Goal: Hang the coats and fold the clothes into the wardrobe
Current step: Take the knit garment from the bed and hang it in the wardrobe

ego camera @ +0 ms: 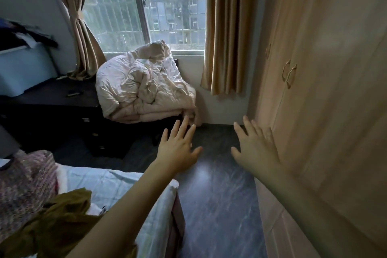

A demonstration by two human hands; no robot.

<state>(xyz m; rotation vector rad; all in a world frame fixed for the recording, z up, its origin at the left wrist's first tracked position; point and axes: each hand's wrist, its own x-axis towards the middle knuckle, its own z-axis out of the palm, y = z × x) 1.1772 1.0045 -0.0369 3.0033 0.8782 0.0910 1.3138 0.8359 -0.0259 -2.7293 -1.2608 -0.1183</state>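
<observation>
The wardrobe (326, 94) fills the right side, its pale wooden doors closed, with handles (290, 73) partway up. On the bed (117, 186) at the lower left lie an olive-green garment (58, 220) and a pink-grey knitted garment (25, 182). My left hand (178, 148) is stretched out over the dark floor with straight, spread fingers, holding nothing. My right hand (255, 148) is also out in front with spread fingers, close to the wardrobe's lower door; whether it touches is unclear.
A crumpled cream duvet (144, 86) is piled on a chair under the barred window (146, 6). Tan curtains (228, 27) hang on both sides. A dark desk (52, 98) with a blue box (25, 69) stands at left. Dark floor (217, 205) runs between bed and wardrobe.
</observation>
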